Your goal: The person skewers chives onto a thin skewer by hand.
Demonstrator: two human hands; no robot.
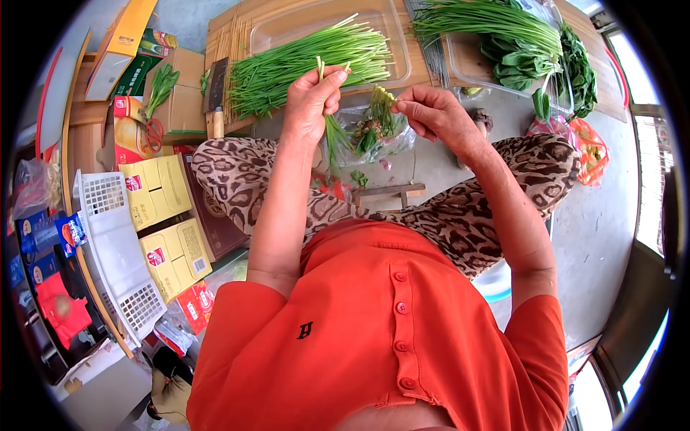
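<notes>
My left hand [314,100] is closed around a few green chives [335,141]; their pale ends poke up above the fist and the leaves hang below it. To its right, my right hand [435,119] has thumb and forefinger pinched together beside some yellowish-green scraps. Whatever is between those fingertips is too small to tell. Beneath both hands lies a clear plastic bag [399,144] with green trimmings [372,133] in it. Just beyond, a large pile of chives [287,75] rests on the wooden board, partly over a clear plastic tray [399,43].
A cleaver [217,90] with a wooden handle lies left of the pile. At right are more long greens [496,25] and leafy vegetables [517,65]. Yellow boxes [154,190], red scissors [154,134] and a white plastic rack [118,244] stand at left. An orange bag [591,154] sits on the floor.
</notes>
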